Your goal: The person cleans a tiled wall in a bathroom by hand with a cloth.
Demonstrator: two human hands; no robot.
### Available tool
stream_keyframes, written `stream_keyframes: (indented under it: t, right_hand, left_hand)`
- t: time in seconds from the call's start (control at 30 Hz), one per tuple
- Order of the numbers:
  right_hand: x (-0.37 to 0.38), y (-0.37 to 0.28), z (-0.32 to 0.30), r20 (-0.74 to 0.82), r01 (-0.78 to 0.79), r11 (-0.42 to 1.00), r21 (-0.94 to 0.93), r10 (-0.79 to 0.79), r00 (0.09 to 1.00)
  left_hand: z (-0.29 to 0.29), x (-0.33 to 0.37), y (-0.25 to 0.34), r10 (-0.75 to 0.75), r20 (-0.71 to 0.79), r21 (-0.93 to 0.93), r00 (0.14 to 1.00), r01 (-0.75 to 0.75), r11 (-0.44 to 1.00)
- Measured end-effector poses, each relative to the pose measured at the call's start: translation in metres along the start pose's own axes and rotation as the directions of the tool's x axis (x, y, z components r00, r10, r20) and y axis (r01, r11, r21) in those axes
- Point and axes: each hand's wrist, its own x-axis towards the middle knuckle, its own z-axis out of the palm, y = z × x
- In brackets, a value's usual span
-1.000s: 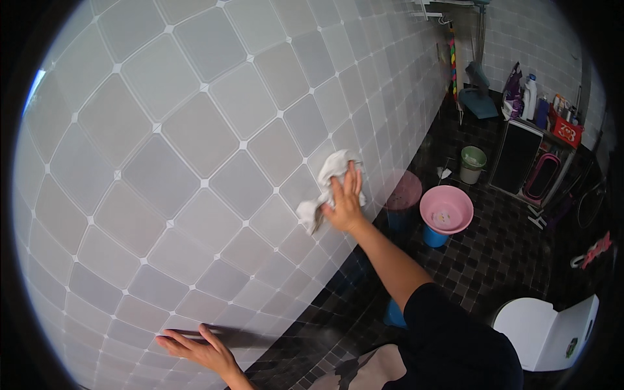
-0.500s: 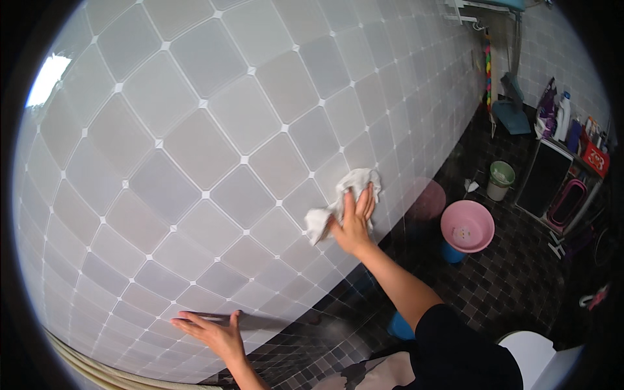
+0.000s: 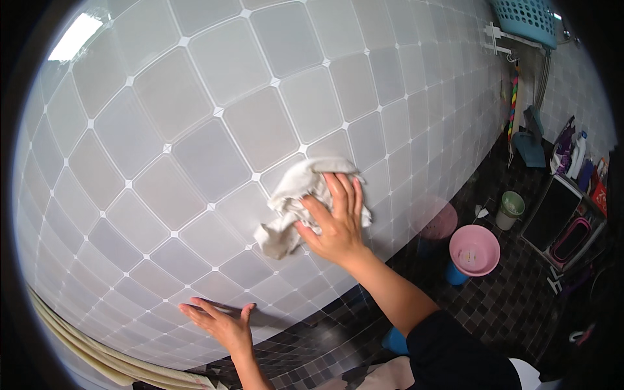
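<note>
A crumpled white cloth (image 3: 286, 214) lies against the wall of grey diamond-patterned tiles (image 3: 201, 71). My right hand (image 3: 338, 231) presses it there, fingers spread over the cloth and thumb along its lower part; some of the cloth bunches out to the left. Lower on the left, my left hand (image 3: 227, 331) holds nothing. Its fingers are stretched apart near the tiles, and whether they touch the wall I cannot tell.
On the dark tiled floor, a pink basin (image 3: 476, 244) sits on something blue, near a green-rimmed bucket (image 3: 510, 208). A dustpan (image 3: 530, 149), a shelf rack (image 3: 552, 214) with bottles and a blue basket (image 3: 526, 23) are at the right. A beige curtain (image 3: 84, 348) hangs lower left.
My right hand has slid the cloth left along the wall, and the cloth is more spread out. The left hand stays open near the tiles; the whole view has shifted a little.
</note>
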Motion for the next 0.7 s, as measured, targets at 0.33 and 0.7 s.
stream_keyframes:
  t: [0.33,0.7]
  right_hand:
    - [0.034,-0.008,-0.008,-0.064,0.037,0.999,-0.025,-0.039,0.997]
    - [-0.171,0.069,0.013,0.270,0.019,0.997,-0.077,0.003,0.963]
  left_hand:
    - [0.003,0.000,-0.004,-0.008,0.014,-0.011,1.000,0.008,1.000]
    - [0.008,-0.001,-0.007,-0.015,0.003,0.015,1.000,0.015,1.000]
